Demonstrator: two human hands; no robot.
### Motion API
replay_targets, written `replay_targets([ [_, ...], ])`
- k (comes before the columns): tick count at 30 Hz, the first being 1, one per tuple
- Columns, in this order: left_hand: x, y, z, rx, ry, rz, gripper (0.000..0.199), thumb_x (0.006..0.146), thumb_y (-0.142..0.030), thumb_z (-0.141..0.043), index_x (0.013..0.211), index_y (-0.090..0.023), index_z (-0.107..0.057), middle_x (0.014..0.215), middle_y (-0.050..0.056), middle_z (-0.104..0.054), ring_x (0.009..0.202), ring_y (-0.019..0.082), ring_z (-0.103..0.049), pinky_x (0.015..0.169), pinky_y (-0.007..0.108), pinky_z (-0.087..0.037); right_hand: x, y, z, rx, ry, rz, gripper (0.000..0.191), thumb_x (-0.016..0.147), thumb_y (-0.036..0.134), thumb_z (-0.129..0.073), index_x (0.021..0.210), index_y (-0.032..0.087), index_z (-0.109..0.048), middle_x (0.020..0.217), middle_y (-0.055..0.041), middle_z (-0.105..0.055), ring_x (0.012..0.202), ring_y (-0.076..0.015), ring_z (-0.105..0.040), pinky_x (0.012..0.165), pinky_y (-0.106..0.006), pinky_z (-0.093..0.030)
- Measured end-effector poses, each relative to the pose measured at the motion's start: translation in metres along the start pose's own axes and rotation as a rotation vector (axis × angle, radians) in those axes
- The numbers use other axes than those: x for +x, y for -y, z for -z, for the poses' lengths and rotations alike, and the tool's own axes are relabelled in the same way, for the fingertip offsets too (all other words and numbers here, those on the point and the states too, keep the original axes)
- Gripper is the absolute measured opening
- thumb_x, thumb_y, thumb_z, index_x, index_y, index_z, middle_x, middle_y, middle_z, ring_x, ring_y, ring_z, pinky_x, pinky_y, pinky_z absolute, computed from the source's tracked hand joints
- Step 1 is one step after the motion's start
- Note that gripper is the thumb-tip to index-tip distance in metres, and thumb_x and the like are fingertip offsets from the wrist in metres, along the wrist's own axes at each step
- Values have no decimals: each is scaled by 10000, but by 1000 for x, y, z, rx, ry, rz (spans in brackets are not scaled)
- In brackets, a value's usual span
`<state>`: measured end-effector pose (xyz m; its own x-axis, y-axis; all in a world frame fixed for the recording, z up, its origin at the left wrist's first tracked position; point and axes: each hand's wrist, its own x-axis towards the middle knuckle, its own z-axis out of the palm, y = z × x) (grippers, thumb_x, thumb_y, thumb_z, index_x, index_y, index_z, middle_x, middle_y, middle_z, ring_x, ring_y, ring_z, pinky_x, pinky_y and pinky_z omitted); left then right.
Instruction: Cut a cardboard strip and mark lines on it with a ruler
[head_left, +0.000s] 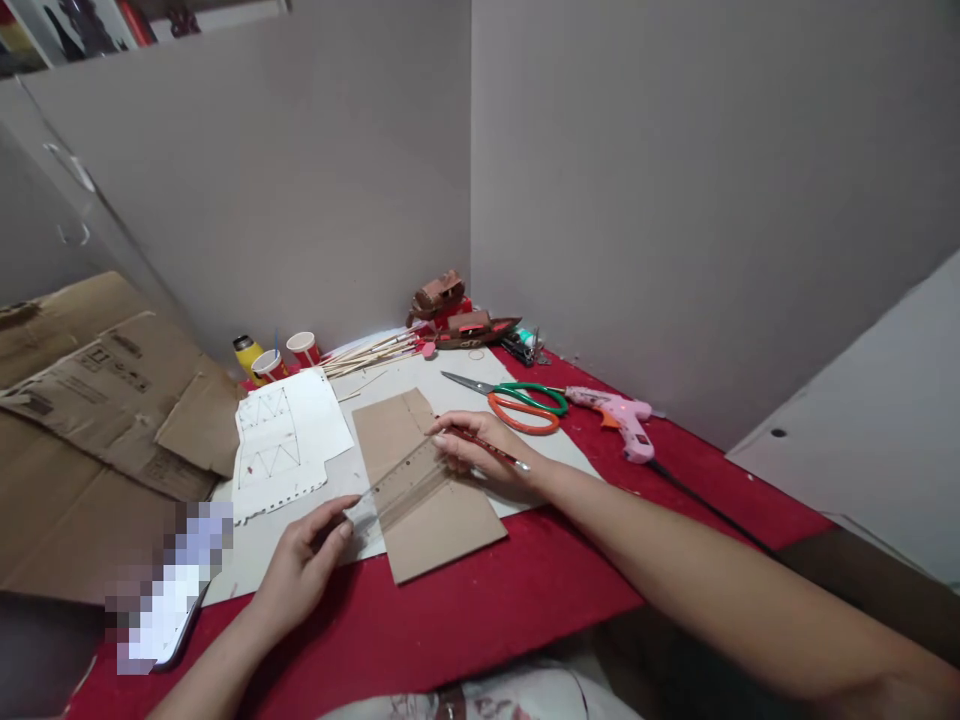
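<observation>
A flat piece of brown cardboard (442, 530) lies on a pale sheet (262, 570) in front of me. Slanting across the cardboard is a clear plastic ruler (397, 478). My left hand (311, 555) pinches the ruler's left end between thumb and fingers. At its far end, my right hand (487, 455) is closed around a dark red pencil (487, 450), whose eraser end points right and towards me. The right fingertips also meet the ruler's upper end. Left of the cardboard rests a torn notebook page (322, 420) with zigzag line drawings.
Scissors (525, 405) and a pink glue gun (626, 420) with its cord lie to the right. Thin wooden sticks (367, 352), paper cups (303, 348), a yellow bottle (246, 352) and a brown model boat (476, 330) stand behind. A cardboard box (97, 400) and phone (169, 615) are left.
</observation>
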<state>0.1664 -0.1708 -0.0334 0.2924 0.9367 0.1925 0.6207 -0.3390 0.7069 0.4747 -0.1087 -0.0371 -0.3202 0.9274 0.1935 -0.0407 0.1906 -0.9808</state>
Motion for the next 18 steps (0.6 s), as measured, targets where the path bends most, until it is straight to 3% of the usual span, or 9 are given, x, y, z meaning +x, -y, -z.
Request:
replay_targets([
  [3,1,0,-1,-23,15,31,390,936,-477,-567,1191,-223,-717,1099,66,-753,984,240,-696,881,371,-566,-2,1,-3,134,46,-130,331,792,448,-751,930,175,-625,649,40,-607,474,-72,-523,457,-200,-451],
  [6,2,1,0,-21,-123,48,438,932,-478,-588,1287,-229,-646,1130,80,-711,931,212,-675,826,346,-566,-1,3,3,177,-7,-132,301,794,421,-745,919,180,-614,649,35,-624,473,-76,-534,429,-188,-440],
  [10,1,-5,4,-96,-410,71,542,922,-454,-633,1425,-300,-499,1369,82,-575,1081,210,-615,904,340,-536,7,11,18,215,-298,12,262,796,412,-734,857,196,-597,689,11,-677,517,-87,-563,454,-193,-457],
  [12,-1,-13,7,-186,-489,91,582,906,-430,-674,1444,-341,-471,1439,68,-527,1157,220,-589,953,342,-517,9,17,24,286,-437,39,279,770,420,-751,812,203,-580,710,6,-695,536,-88,-572,477,-199,-471],
  [15,-3,-31,11,-364,-397,198,581,886,-432,-709,1423,-341,-509,1393,74,-578,1117,226,-623,917,324,-538,8,25,25,393,-480,25,320,724,433,-793,794,205,-580,729,6,-702,567,-91,-594,499,-204,-479],
  [18,6,-53,13,-547,-245,332,566,850,-448,-746,1366,-283,-582,1305,104,-641,969,209,-665,805,296,-567,4,28,20,477,-383,-28,331,703,419,-822,806,207,-589,753,-7,-716,598,-102,-621,497,-202,-469],
])
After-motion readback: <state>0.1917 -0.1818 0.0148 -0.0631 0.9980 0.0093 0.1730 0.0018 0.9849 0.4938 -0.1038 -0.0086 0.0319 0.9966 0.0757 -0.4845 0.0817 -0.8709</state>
